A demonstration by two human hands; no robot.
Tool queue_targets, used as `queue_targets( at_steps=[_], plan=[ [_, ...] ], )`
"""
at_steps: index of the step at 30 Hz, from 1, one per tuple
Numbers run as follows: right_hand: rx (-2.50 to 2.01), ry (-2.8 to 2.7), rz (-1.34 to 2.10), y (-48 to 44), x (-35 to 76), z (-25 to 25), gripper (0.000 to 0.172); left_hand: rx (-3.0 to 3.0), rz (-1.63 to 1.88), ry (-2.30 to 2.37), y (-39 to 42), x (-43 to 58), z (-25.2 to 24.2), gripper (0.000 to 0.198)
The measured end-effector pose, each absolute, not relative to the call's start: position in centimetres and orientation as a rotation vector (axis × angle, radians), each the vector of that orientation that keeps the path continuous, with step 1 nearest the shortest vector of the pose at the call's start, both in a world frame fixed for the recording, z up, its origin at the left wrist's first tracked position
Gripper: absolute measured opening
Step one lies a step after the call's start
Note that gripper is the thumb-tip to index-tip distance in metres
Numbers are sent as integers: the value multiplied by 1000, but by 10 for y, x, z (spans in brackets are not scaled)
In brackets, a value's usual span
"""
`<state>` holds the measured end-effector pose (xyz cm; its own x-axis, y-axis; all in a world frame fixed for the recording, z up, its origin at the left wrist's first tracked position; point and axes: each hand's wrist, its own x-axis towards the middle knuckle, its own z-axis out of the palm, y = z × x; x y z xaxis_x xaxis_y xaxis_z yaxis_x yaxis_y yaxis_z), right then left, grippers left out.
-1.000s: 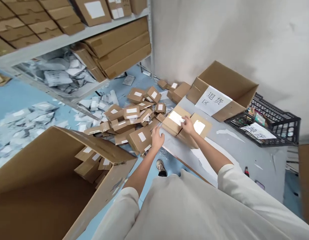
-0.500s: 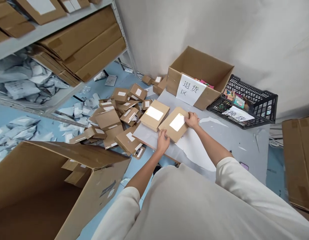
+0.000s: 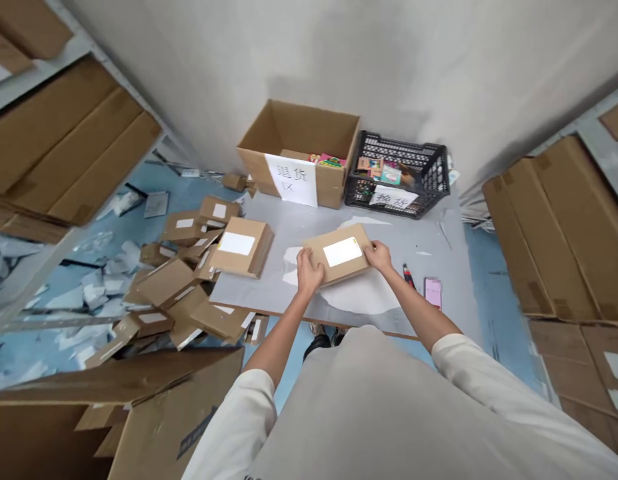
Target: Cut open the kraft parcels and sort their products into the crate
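Note:
A flat brown cardboard box [image 3: 333,272] with a white label on top lies between my hands over the middle of the grey table [image 3: 283,223]. Gripping its left end is my left hand [image 3: 309,270], fingers curled over the edge. At the right end my right hand [image 3: 378,255] pinches the other edge. Beneath it spreads a torn white patch [image 3: 373,298] on the tabletop. Left of my hands, a stack of similar labelled boxes [image 3: 243,248] stands near the table's left edge.
An open carton [image 3: 333,187] with a paper sign and a black crate [image 3: 399,203] stand at the back. A utility knife [image 3: 408,275] and a phone [image 3: 433,293] lie right. Small boxes [image 3: 163,283] heap on the floor left; a big carton [image 3: 189,407] stands front left.
The box has moved right, away from the stack, and turned so its long side runs more across the table. Both hands keep hold of it. My view has swung right.

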<state>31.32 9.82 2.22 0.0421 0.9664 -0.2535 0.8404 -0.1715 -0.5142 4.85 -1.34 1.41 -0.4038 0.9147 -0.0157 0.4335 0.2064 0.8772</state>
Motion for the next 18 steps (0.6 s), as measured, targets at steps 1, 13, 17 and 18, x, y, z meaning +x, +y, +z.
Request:
queue_targets(
  at_steps=[1, 13, 17, 18],
  plan=[
    [-2139, -1793, 832, 90, 326, 23, 44, 1272, 1106, 1904, -9, 57, 14, 73],
    [-2442, -1362, 924, 16, 411, 6, 35, 1373, 812, 1676, 15, 98, -8, 76],
    [-2230, -1277, 994, 27, 413, 2, 51, 1236, 770, 1769, 35, 100, -16, 81],
    [-2172, -1250, 1032, 33, 412, 3, 57, 1177, 754, 1782, 41, 101, -17, 83]
  ],
)
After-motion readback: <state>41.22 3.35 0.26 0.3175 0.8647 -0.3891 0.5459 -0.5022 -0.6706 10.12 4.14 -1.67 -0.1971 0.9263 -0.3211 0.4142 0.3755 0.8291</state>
